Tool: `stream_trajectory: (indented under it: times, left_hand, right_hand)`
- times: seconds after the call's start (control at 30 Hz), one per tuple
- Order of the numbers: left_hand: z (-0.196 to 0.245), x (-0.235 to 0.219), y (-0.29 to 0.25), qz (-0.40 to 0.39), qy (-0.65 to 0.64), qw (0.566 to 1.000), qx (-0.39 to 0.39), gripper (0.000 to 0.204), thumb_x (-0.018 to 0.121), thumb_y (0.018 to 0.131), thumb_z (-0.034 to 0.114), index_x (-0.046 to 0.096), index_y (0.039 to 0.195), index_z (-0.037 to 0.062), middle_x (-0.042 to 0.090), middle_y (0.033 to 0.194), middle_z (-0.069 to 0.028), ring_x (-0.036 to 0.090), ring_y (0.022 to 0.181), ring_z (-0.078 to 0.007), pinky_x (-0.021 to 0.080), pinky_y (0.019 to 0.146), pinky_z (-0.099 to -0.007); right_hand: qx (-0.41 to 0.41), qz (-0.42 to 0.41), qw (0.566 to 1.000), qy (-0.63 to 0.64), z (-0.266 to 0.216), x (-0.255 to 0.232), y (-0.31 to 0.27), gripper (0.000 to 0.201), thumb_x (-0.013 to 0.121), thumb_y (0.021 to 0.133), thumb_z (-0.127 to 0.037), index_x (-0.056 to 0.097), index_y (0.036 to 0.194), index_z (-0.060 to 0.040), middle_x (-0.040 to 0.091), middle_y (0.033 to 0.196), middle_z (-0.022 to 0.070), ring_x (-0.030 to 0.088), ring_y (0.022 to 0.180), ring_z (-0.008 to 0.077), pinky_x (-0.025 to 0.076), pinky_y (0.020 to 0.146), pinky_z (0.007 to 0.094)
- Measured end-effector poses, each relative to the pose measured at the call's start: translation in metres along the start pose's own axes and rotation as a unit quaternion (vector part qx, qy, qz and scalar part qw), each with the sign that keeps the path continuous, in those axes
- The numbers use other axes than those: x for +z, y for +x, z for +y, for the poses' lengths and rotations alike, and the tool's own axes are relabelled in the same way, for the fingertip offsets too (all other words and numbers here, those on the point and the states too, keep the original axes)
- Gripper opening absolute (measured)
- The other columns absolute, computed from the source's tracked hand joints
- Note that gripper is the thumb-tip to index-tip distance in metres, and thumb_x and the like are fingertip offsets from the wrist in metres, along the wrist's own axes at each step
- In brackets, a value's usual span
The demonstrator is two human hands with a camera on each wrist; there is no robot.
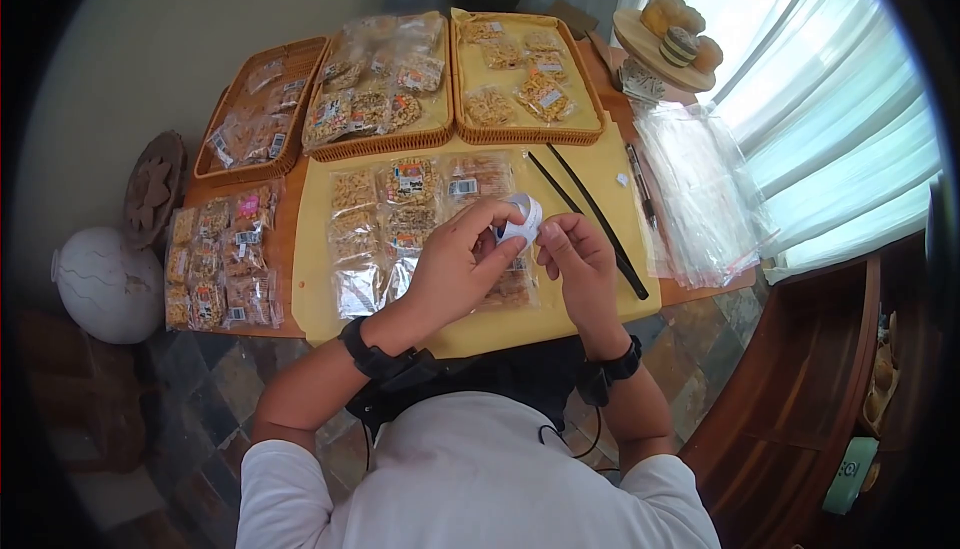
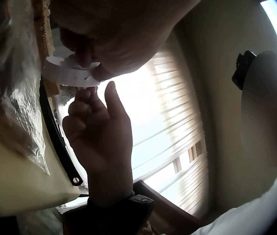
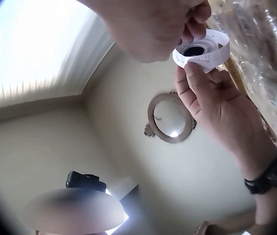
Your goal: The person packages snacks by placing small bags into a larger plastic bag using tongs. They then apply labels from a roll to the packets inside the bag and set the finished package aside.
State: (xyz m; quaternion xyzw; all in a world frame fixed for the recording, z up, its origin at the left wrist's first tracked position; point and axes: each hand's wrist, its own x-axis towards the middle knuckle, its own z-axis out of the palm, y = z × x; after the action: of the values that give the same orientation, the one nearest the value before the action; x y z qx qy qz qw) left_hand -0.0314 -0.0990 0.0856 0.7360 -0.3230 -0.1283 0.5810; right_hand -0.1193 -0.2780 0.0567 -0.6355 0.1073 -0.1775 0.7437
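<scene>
A roll of white labels (image 1: 528,217) is held above the front of the table. My left hand (image 1: 455,259) grips it between thumb and fingers. At the roll's right edge, my right hand (image 1: 585,271) pinches the strip's edge with thumb and forefinger. In the right wrist view the label roll (image 3: 220,55) shows a dark core inside a loose outer loop, with small print on the strip. Below both hands lie clear packs of round grain crackers (image 1: 410,181), some with printed labels. The hands partly cover the right-hand pack (image 1: 480,171).
Three wicker trays (image 1: 380,146) of bagged crackers line the back. More packs (image 1: 222,254) lie at left. Two black strips (image 1: 600,224), a pen (image 1: 640,174) and clear plastic bags (image 1: 705,199) are at right. A wooden stand (image 1: 650,44) holds bread-like pieces behind.
</scene>
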Motion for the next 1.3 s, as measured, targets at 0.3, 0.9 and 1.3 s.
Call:
stream_trajectory:
  times: [0.3, 0.9, 1.3]
  left_hand:
    - [0.005, -0.006, -0.008, 0.024, 0.048, 0.998, 0.033, 0.024, 0.077, 0.1, 0.009, 0.07, 0.122, 0.0059, 0.066, 0.098, -0.0029, 0.057, 0.077, -0.0111, 0.049, 0.071, -0.0276]
    - [-0.003, -0.011, -0.011, 0.029, -0.025, 0.999, 0.0, 0.013, 0.072, 0.105, 0.011, 0.07, 0.116, 0.0038, 0.068, 0.099, -0.001, 0.059, 0.082, -0.0084, 0.05, 0.074, -0.0275]
    - [-0.007, -0.015, -0.013, 0.086, 0.241, 0.943, 0.214, 0.02, 0.077, 0.093, 0.008, 0.073, 0.112, 0.0077, 0.071, 0.102, -0.0097, 0.07, 0.092, -0.0341, 0.053, 0.079, -0.0431]
  right_hand:
    - [0.12, -0.043, 0.984, 0.124, -0.005, 0.004, 0.002, 0.012, 0.072, 0.108, -0.017, 0.069, 0.106, -0.0053, 0.067, 0.084, -0.0029, 0.058, 0.071, 0.0036, 0.042, 0.062, 0.02]
    - [-0.209, 0.027, 0.939, -0.271, -0.016, 0.03, -0.005, 0.011, 0.082, 0.093, 0.002, 0.074, 0.101, -0.0022, 0.069, 0.089, 0.0041, 0.064, 0.073, 0.0114, 0.05, 0.064, 0.0253]
    - [-0.386, 0.027, 0.816, -0.429, -0.013, 0.034, -0.004, 0.018, 0.081, 0.088, -0.002, 0.075, 0.105, -0.0044, 0.073, 0.089, 0.009, 0.072, 0.075, 0.0276, 0.056, 0.066, 0.0363]
